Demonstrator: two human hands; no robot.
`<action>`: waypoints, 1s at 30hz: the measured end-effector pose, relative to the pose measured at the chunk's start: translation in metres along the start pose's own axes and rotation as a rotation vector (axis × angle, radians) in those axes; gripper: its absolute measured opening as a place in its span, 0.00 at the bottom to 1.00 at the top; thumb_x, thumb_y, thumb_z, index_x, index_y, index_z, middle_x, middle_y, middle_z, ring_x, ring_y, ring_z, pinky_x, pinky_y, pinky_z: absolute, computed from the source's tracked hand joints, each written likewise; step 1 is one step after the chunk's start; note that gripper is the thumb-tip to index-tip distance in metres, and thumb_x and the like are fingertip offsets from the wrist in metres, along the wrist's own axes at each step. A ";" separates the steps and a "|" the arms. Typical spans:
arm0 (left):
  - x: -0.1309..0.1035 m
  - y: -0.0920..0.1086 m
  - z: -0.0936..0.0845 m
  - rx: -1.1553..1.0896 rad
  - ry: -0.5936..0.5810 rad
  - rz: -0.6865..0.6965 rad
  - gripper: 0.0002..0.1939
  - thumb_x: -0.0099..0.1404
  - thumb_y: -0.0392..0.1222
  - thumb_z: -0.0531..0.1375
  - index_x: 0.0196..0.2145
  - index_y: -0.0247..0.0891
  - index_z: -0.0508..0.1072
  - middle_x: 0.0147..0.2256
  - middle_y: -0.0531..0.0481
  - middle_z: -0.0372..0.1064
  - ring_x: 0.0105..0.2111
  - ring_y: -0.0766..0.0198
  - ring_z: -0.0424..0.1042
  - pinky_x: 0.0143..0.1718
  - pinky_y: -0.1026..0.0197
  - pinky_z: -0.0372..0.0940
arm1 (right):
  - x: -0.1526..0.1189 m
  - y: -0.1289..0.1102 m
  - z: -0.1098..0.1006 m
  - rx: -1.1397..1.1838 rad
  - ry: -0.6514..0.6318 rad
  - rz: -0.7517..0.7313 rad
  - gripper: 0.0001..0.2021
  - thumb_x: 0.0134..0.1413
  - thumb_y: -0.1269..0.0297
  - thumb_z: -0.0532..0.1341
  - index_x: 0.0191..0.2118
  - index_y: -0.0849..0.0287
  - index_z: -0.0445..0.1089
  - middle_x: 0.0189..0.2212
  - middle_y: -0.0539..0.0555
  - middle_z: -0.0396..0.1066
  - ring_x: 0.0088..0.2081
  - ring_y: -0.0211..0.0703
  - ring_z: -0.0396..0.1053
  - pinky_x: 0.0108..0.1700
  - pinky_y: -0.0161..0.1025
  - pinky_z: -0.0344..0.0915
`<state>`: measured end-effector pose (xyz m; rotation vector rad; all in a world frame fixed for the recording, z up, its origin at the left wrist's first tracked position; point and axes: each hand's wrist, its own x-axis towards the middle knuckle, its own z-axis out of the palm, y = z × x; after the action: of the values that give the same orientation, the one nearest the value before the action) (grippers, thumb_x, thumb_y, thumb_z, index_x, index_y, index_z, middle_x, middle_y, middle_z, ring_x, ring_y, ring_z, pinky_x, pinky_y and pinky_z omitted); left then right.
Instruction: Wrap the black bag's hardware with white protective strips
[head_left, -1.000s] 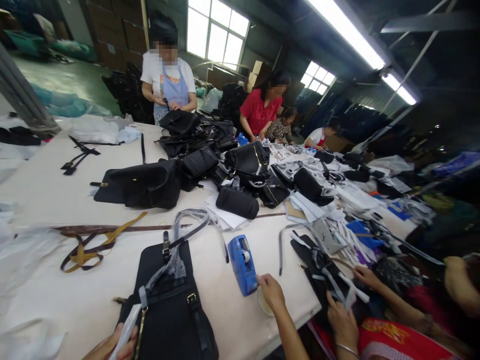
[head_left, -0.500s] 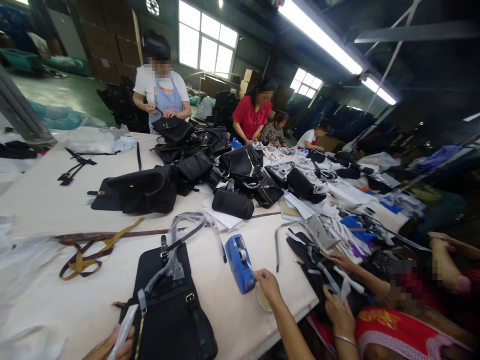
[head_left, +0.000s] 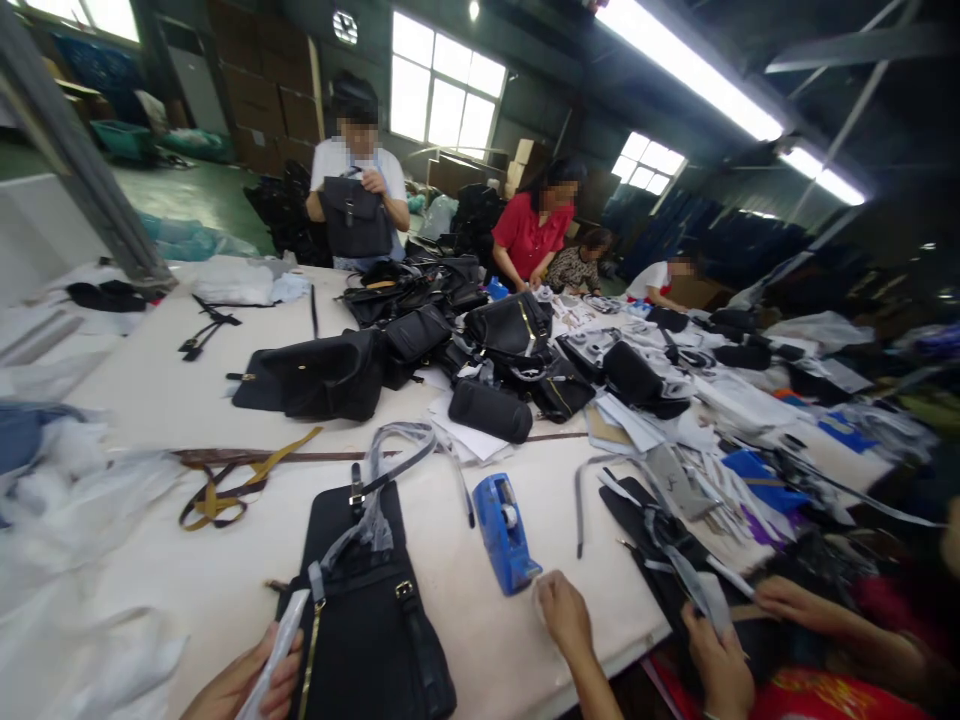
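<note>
Both hands work beside black bag (head_left: 367, 610); left hand (head_left: 244, 685) pinches strip (head_left: 274, 655).

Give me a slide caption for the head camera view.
Left hand holds a wrapped strap beside a black bag; right hand nears a blue tape dispenser.

Bag (head_left: 367, 610): on our table (head_left: 150, 400), at six o'clock.
Tape dispenser (head_left: 506, 533): just at the bag's three o'clock.
Loose strap (head_left: 225, 490): at the bag's ten o'clock.
Bag pile (head_left: 420, 330): at our twelve o'clock, behind the tape dispenser.
</note>
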<state>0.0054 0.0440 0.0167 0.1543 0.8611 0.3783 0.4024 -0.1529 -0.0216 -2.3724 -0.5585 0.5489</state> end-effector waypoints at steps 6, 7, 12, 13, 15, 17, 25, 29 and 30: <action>-0.009 0.000 0.002 -0.023 -0.126 0.078 0.12 0.65 0.46 0.58 0.33 0.31 0.68 0.21 0.57 0.57 0.17 0.76 0.56 0.19 0.70 0.51 | -0.020 -0.031 0.023 -0.066 -0.069 -0.221 0.11 0.51 0.54 0.53 0.30 0.54 0.65 0.27 0.57 0.71 0.33 0.53 0.70 0.37 0.45 0.64; -0.007 0.000 0.001 -0.027 -0.135 0.092 0.12 0.65 0.46 0.57 0.33 0.31 0.68 0.22 0.57 0.57 0.17 0.75 0.56 0.19 0.70 0.50 | -0.029 -0.051 0.034 -0.001 -0.157 -0.268 0.12 0.53 0.52 0.52 0.33 0.53 0.66 0.28 0.55 0.71 0.32 0.51 0.70 0.36 0.43 0.64; -0.002 -0.002 -0.008 -0.024 -0.145 0.103 0.14 0.66 0.47 0.56 0.35 0.30 0.68 0.22 0.56 0.57 0.18 0.75 0.56 0.20 0.69 0.50 | -0.085 -0.177 0.103 0.416 -0.754 -0.383 0.11 0.58 0.55 0.54 0.34 0.56 0.66 0.26 0.49 0.67 0.27 0.38 0.65 0.29 0.33 0.61; -0.001 -0.002 -0.009 -0.019 -0.148 0.102 0.15 0.66 0.48 0.56 0.35 0.30 0.69 0.22 0.56 0.58 0.18 0.75 0.56 0.20 0.69 0.49 | -0.093 -0.197 0.116 0.454 -0.822 -0.415 0.10 0.58 0.56 0.55 0.34 0.57 0.66 0.26 0.48 0.66 0.26 0.37 0.64 0.29 0.32 0.60; -0.001 -0.002 -0.011 -0.023 -0.156 0.104 0.17 0.66 0.50 0.55 0.36 0.30 0.69 0.22 0.55 0.58 0.17 0.75 0.56 0.20 0.69 0.49 | -0.103 -0.224 0.136 0.474 -0.902 -0.500 0.08 0.58 0.60 0.56 0.34 0.57 0.67 0.25 0.47 0.66 0.25 0.35 0.63 0.29 0.31 0.59; -0.002 -0.001 -0.011 -0.048 -0.167 0.091 0.17 0.66 0.50 0.56 0.35 0.29 0.69 0.22 0.55 0.58 0.17 0.75 0.56 0.19 0.69 0.48 | -0.107 -0.238 0.149 0.444 -0.908 -0.602 0.07 0.58 0.63 0.55 0.33 0.58 0.69 0.25 0.46 0.66 0.26 0.35 0.63 0.30 0.31 0.59; -0.002 0.004 -0.003 -0.256 -0.294 -0.042 0.13 0.65 0.45 0.57 0.32 0.30 0.68 0.19 0.59 0.52 0.15 0.77 0.48 0.18 0.70 0.44 | -0.102 -0.244 0.165 0.305 -0.843 -0.807 0.06 0.57 0.70 0.54 0.35 0.56 0.67 0.29 0.47 0.68 0.32 0.37 0.66 0.36 0.32 0.59; 0.000 0.009 -0.005 -0.256 -0.316 -0.099 0.12 0.65 0.44 0.56 0.32 0.30 0.67 0.18 0.59 0.52 0.14 0.77 0.46 0.16 0.71 0.42 | -0.098 -0.244 0.172 0.291 -0.865 -0.715 0.13 0.53 0.72 0.56 0.46 0.54 0.62 0.27 0.44 0.67 0.29 0.36 0.67 0.35 0.32 0.59; 0.001 0.010 -0.006 -0.256 -0.317 -0.110 0.12 0.65 0.44 0.56 0.32 0.30 0.67 0.18 0.59 0.52 0.13 0.77 0.46 0.16 0.71 0.41 | -0.096 -0.243 0.174 0.286 -0.864 -0.693 0.14 0.52 0.72 0.57 0.46 0.54 0.61 0.27 0.44 0.68 0.29 0.37 0.67 0.35 0.33 0.59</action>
<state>-0.0012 0.0538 0.0155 -0.0695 0.5007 0.3458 0.1733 0.0542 0.0373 -1.4372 -1.4748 1.2029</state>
